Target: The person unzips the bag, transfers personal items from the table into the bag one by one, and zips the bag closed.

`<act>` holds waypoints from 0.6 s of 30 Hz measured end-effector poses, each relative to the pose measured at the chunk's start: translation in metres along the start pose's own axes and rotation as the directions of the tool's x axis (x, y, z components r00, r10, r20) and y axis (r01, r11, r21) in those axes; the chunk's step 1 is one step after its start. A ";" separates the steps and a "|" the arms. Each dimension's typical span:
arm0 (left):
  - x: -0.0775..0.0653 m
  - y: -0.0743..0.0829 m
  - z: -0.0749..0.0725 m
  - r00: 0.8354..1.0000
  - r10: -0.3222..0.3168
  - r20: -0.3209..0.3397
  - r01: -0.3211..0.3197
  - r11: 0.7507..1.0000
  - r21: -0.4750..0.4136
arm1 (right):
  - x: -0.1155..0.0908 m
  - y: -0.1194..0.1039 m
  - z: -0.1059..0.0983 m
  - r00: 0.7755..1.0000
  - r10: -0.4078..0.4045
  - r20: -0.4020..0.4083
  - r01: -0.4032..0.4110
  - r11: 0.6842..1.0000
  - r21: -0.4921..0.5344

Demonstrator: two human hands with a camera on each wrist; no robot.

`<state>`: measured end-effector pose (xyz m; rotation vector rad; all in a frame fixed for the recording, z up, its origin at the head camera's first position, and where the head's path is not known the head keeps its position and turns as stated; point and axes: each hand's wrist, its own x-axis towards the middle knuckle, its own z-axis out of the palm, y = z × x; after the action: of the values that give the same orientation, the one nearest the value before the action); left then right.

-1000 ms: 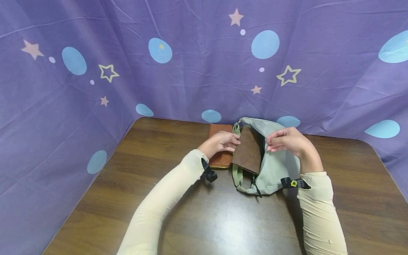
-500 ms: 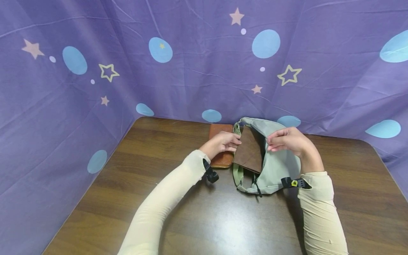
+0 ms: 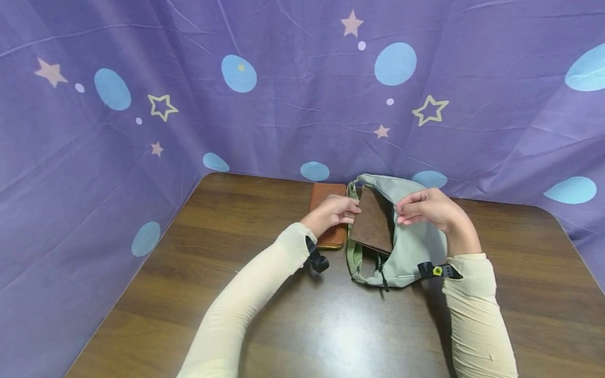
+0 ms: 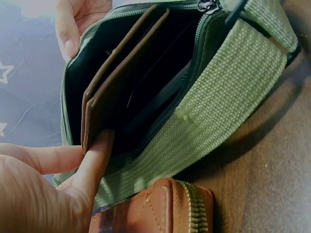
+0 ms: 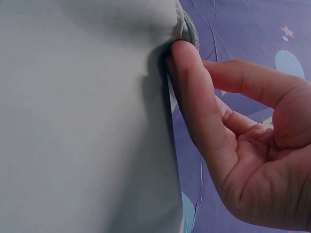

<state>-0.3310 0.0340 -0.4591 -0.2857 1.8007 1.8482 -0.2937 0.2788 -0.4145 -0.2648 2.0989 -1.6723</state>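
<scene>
A pale green sling bag (image 3: 418,247) lies on its side with its zipped mouth facing left. My right hand (image 3: 432,210) pinches the upper lip of that mouth between thumb and fingers, at the zip edge in the right wrist view. Between the thumb and fingers of my left hand (image 3: 333,214) is a dark brown folded leather wallet (image 3: 373,223). Most of the wallet sits inside the opening, as the left wrist view shows, with its near end gripped at the mouth. Its far end lies within the dark interior (image 4: 160,92).
A tan zip-around wallet (image 3: 333,239) lies on the wooden table (image 3: 293,310), beneath the left hand and beside the bag. The bag's woven strap (image 4: 233,82) runs along the mouth's lower side. A purple star-patterned curtain (image 3: 293,105) hangs behind the table.
My left hand has moved slightly to the right, taking the brown wallet a little deeper into the bag. The right hand keeps its hold on the lip, nearly still.
</scene>
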 end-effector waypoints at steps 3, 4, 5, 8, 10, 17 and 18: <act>-0.001 0.000 0.001 1.000 0.002 -0.003 -0.002 1.000 -0.004 | 0.000 0.000 0.000 1.000 0.005 -0.004 -0.005 1.000 0.003; -0.001 -0.001 0.002 1.000 0.003 -0.008 -0.003 1.000 -0.001 | 0.000 0.000 0.000 1.000 0.006 -0.004 -0.006 1.000 0.004; -0.002 -0.001 0.002 1.000 0.003 -0.014 -0.003 1.000 0.001 | 0.000 -0.001 0.000 1.000 0.008 -0.006 -0.008 1.000 0.006; -0.002 -0.003 0.003 0.999 0.003 -0.040 -0.003 1.000 0.002 | 0.000 -0.001 -0.001 1.000 0.012 -0.005 -0.012 1.000 0.008; -0.002 -0.004 0.004 0.998 0.007 -0.062 -0.007 1.000 -0.002 | 0.000 -0.001 -0.001 1.000 0.014 -0.002 -0.014 1.000 0.010; -0.002 -0.003 0.006 0.995 0.019 -0.101 -0.021 1.000 -0.017 | -0.002 -0.002 -0.003 1.000 0.017 0.003 -0.017 1.000 0.017; -0.002 -0.003 0.007 0.995 0.019 -0.103 -0.021 1.000 -0.022 | -0.002 -0.002 -0.003 1.000 0.017 0.005 -0.017 1.000 0.016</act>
<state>-0.3263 0.0398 -0.4599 -0.3788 1.8574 1.9005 -0.2935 0.2817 -0.4114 -0.2444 2.0777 -1.6768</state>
